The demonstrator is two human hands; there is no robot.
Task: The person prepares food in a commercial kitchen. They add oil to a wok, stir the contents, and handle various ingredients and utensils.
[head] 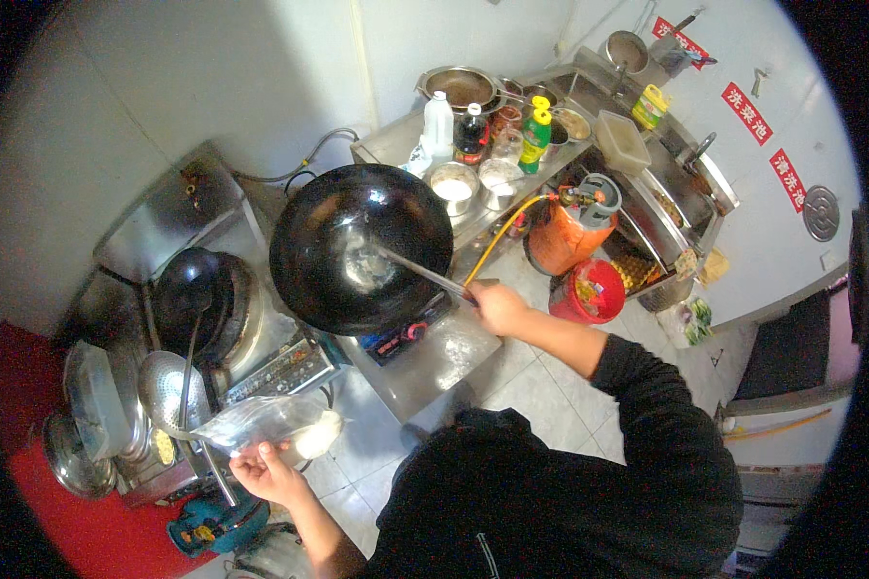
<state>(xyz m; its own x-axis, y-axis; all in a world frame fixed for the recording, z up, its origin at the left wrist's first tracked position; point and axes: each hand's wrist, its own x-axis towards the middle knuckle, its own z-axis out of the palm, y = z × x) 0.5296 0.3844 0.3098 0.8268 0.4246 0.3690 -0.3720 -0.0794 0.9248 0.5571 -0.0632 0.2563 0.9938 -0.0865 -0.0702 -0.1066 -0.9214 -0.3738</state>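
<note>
My right hand (498, 307) grips the long metal handle of a cooking ladle or spatula (431, 273). Its far end reaches into a large black wok (311, 282), where a pale, shiny patch shows at the bottom; what that patch is, I cannot tell. The wok sits over a burner unit with a red-ringed knob (414, 331) on a steel stand. Low on the left, my left hand (266, 474) holds a clear plastic bag (261, 418) by its edge. Something white (317, 438) fills the bag's right end.
Left of me, a second wok (188, 297) and a perforated skimmer (174, 387) are on a stove. Bottles, including a dark sauce bottle (471, 137), and bowls crowd the steel counter (398, 137). An orange gas cylinder (568, 235) and red bucket (615, 289) stand on the floor.
</note>
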